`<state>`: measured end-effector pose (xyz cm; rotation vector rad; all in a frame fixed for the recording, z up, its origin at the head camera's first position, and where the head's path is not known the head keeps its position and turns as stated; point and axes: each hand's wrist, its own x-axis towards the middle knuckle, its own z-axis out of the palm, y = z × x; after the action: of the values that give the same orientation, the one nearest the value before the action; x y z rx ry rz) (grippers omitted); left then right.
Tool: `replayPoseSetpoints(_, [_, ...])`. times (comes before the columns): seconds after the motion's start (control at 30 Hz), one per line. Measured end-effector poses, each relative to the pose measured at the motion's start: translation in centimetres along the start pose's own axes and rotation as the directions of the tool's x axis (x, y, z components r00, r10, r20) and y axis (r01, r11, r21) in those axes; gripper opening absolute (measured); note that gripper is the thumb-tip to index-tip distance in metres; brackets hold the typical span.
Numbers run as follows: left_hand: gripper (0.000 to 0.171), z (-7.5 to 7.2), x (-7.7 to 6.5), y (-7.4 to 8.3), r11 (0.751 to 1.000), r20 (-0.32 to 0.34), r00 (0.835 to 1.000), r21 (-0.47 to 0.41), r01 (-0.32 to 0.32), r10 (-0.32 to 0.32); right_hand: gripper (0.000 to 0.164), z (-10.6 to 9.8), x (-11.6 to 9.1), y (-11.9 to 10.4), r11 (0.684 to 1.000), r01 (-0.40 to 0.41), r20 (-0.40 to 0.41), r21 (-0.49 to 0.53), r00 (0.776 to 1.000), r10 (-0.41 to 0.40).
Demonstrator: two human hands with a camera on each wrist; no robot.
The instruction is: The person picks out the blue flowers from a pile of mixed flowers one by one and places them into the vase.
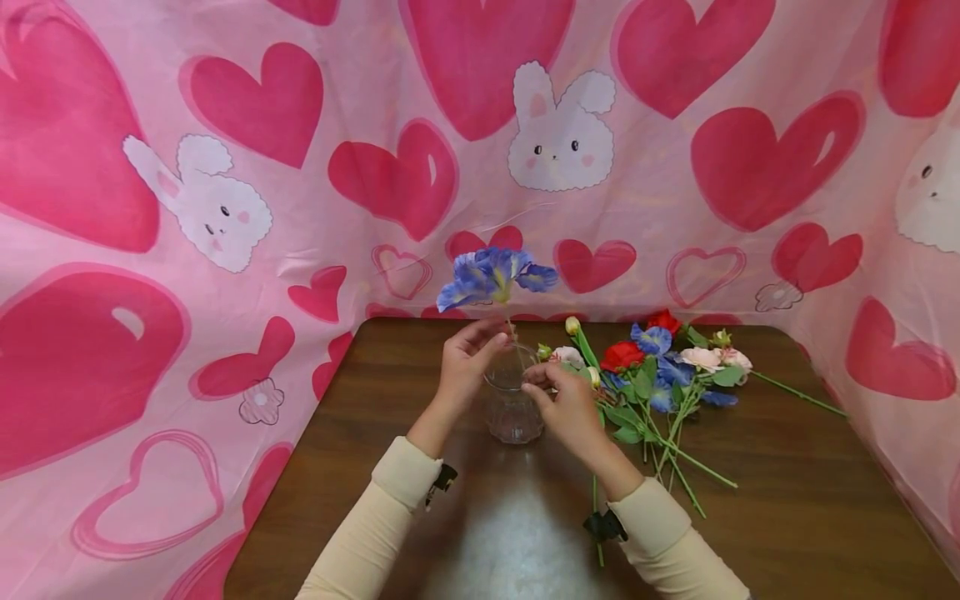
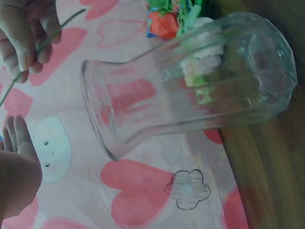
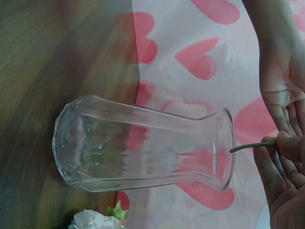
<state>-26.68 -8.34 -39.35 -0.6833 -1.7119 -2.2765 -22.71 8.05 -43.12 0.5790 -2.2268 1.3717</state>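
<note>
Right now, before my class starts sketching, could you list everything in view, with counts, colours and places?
Table: one, brown, centre
Vase: one, clear glass, upright on the table
Held flower: one, blue, above the vase
Red flowers: two visible, red, right of the vase
Blue flowers: several, overlapping, blue, beside the red
Pale blooms: at least three, pinkish or whitish, same side
Buds: at least two, pale yellow, near the vase
Loose stems: many, green, right side
Backdrop: pink, hearts and rabbits, behind
Wrist devices: two, black, at the cuffs
Sleeves: two, cream, foreground
Left hand: one, bare, near the vase's mouth
Right hand: one, bare, pinching the held flower's stem
</note>
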Motion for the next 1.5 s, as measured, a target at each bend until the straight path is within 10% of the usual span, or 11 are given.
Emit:
replayPoseSetpoints(0.5, [0.023,0.5,-0.1,0.5,0.996,-0.083,0.995,-0.069,0.049,-0.055,0.014,0.8,-0.5,-0.3,1.0,-0.02,0.018,0.022,1.0,0.019])
replayPoseSetpoints(1.5, [0.008,-0.9,3.3,3.6,0.993,-0.227,0.968,-0.027,-0.118,0.109,0.011,-1.0,0.0,1.8,0.992,-0.127,-0.094,0.015,0.987,0.128])
